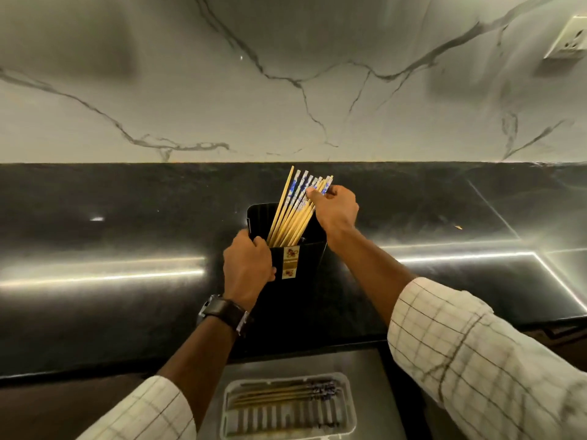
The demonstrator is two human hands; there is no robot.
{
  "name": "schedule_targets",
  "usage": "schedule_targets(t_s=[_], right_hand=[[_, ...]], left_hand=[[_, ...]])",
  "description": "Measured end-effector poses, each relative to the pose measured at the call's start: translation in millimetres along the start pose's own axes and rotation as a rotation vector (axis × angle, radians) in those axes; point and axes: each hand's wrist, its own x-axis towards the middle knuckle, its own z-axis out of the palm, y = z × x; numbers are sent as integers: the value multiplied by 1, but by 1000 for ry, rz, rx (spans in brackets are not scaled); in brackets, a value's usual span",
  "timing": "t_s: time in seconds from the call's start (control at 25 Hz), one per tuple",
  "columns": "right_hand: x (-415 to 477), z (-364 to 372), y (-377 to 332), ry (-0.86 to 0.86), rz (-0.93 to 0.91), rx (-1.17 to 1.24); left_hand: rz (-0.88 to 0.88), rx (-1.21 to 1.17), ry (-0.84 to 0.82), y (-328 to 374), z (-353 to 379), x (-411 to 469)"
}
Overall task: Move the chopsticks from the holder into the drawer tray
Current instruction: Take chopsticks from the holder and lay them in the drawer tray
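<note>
Risk of tipping: the holder [287, 246] is tall and narrow; if the sticks are drawn out at a slant instead of along their length, it could be pulled over despite being steadied.
Risk of scatter: the chopsticks [297, 206] are fanned out rather than bunched, so a pinch at the tops may catch only some, and the rest could slide loose onto the desk [127, 242].
Risk of a missed drop: the tray [287, 404] lies low and close to the body, below the desk edge; sticks carried crosswise could strike that edge or land outside the tray.
Left hand: the left hand [247, 265] is wrapped around the holder's near left corner, gripping it and keeping it upright.
Right hand: the right hand [333, 209] is narrowed onto the patterned upper ends of the chopsticks, with the thumb pressed against them; how many are actually pinched cannot be told.
Holder contents: a good number of chopsticks are stood in it, leaning back and to the right, with blue-and-white tops uppermost.
Tray contents: several chopsticks are already laid lengthwise along its far side, patterned ends to the right; the near part appears ribbed and bare.
Drawer: the drawer [365, 369] is open beneath the desk, with the tray seated in it.
Task state, as judged: partly done, most sticks remaining in the holder.
</note>
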Motion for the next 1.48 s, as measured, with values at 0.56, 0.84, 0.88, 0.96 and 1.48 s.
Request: schedule_targets(t_s=[0.56, 0.84, 0.88, 0.96, 1.48], right_hand=[[1, 10, 3, 141, -58, -30], [-3, 6, 1, 191, -83, -94], [-4, 5, 0, 204, -86, -108], [-6, 3, -2, 237, -91, -157], [-26, -29, -50, 418, -329, -24]], left_hand=[[-16, -116, 35, -5, 5, 1], [-29, -180, 63, -7, 8, 2], [-35, -188, 62, -7, 8, 2], [-50, -202, 64, -6, 8, 2], [-97, -324, 101, 1, 11, -6]])
